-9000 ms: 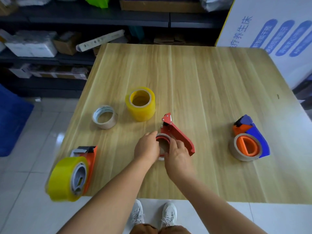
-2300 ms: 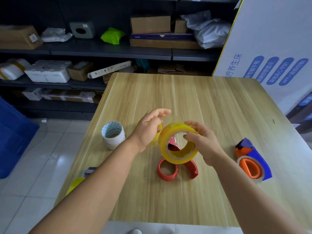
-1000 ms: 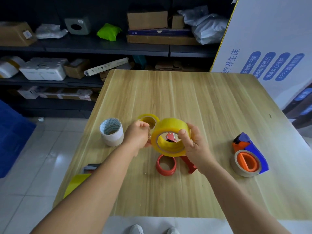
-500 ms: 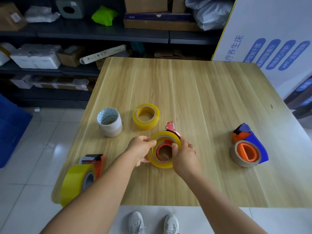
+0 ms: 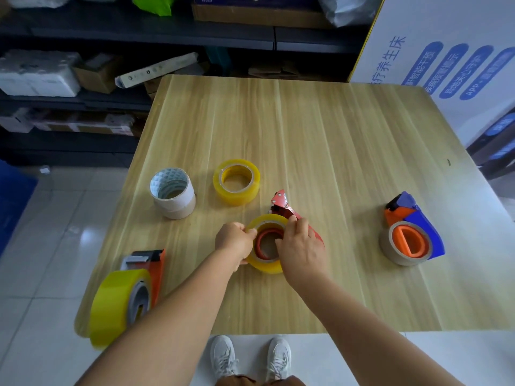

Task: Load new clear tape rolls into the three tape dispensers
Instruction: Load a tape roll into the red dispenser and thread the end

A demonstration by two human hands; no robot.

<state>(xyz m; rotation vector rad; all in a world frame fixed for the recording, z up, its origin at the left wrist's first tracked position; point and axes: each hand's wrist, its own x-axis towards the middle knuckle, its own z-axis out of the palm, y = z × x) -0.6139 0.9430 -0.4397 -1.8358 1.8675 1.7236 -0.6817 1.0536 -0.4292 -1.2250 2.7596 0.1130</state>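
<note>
Yellow tape roll [image 5: 264,264] sits over my red dispenser [image 5: 281,203] hub; both hands, left hand [image 5: 235,243] and right hand [image 5: 299,246], grip its rim. Uneven pressing could jam it crooked.

I am in a storeroom. At my 11 o'clock, dark shelves [image 5: 145,32] hold cardboard boxes [image 5: 259,15], white foam blocks [image 5: 36,73] and bags. A big printed carton [image 5: 446,59] stands at 2 o'clock. My wooden table [image 5: 320,140] sits on a shiny tile floor [image 5: 50,246].
</note>
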